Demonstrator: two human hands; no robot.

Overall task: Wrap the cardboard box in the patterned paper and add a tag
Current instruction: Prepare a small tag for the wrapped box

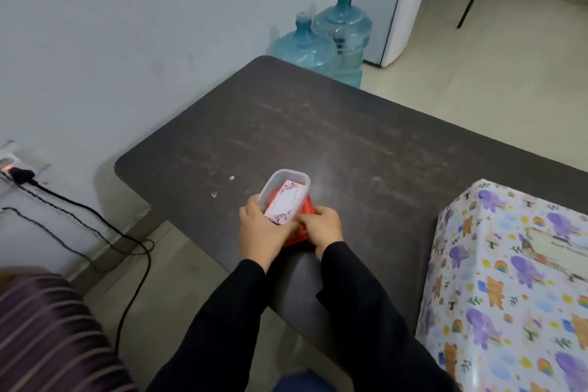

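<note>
A box wrapped in patterned paper (pixel 509 280) with elephants, bears and rainbows stands at the right on the dark table (pixel 318 137); a tag seems to lie on its top. Near the table's front edge sits a small clear plastic container (pixel 296 177) holding a pink floral tag (pixel 284 200). An orange lid (pixel 307 208) lies under and beside it. My left hand (pixel 259 229) grips the container's near left end. My right hand (pixel 323 227) holds the orange lid at the container's near right.
Two blue water jugs (pixel 321 41) and a white dispenser (pixel 391 3) stand beyond the table's far corner. A power strip (pixel 16 165) with black cables lies on the floor at left. A striped cushion (pixel 47 334) fills the bottom left. Small bits lie on the table.
</note>
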